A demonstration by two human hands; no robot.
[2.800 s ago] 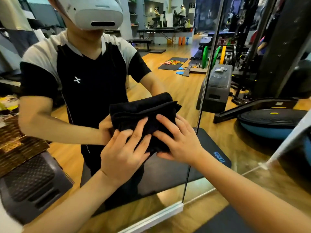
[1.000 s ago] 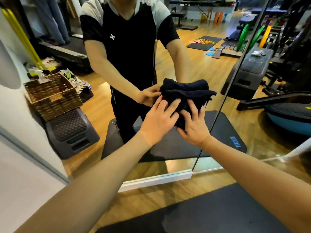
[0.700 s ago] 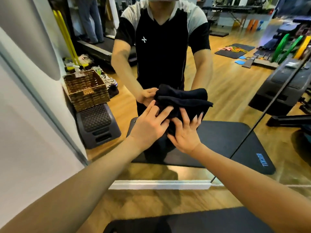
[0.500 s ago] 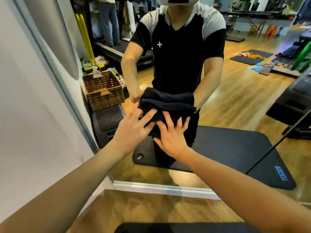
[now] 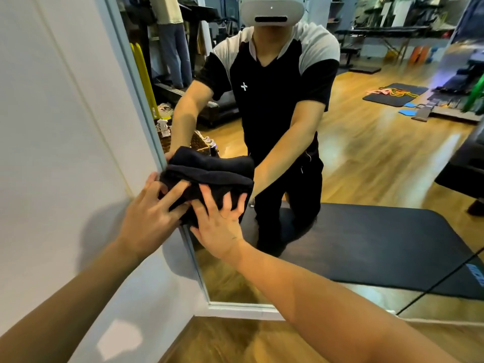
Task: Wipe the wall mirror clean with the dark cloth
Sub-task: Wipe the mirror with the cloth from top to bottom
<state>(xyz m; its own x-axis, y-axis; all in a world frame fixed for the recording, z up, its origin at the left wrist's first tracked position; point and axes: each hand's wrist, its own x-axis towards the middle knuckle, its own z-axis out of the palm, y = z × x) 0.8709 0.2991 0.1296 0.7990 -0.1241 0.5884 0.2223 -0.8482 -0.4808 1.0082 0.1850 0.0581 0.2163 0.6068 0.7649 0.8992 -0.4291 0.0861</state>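
Note:
A folded dark cloth (image 5: 209,179) lies flat against the wall mirror (image 5: 366,166), right at the mirror's left frame edge. My left hand (image 5: 150,213) presses the cloth's left part with spread, straight fingers. My right hand (image 5: 218,226) presses the lower right part of the cloth the same way, fingers splayed. The two hands sit side by side, nearly touching. The mirror shows my reflection with both arms reaching to the cloth.
A white wall (image 5: 65,127) adjoins the mirror's pale frame (image 5: 136,82) on the left. The mirror's bottom frame (image 5: 243,309) sits just above the wooden floor (image 5: 235,339). Reflected are a black mat, a wicker basket and gym gear.
Both hands have slid the cloth leftward across the glass, from the seam between mirror panels to the mirror's left frame. The hands stay pressed on it throughout.

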